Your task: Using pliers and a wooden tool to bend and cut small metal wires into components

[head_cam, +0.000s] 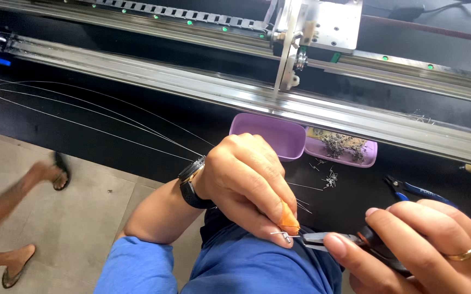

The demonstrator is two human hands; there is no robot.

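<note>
Left hand (pixel 246 182): fingers pinch a tiny metal hook (pixel 283 235)
Right hand (pixel 431 245): fingers squeeze small pliers (pixel 331 240) by the hook

We saw a pale tiled floor (pixel 83 218) under even daylight, with another person's sandalled feet (pixel 17 267) at the left. A long black desk (pixel 110 141) carried silver metal rails (pixel 192 87) running across the view.

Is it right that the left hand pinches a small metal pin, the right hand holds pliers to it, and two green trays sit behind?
Not quite: the trays are purple, as the head view shows. The left hand does pinch the pin, and the right hand holds the pliers to it.
</note>
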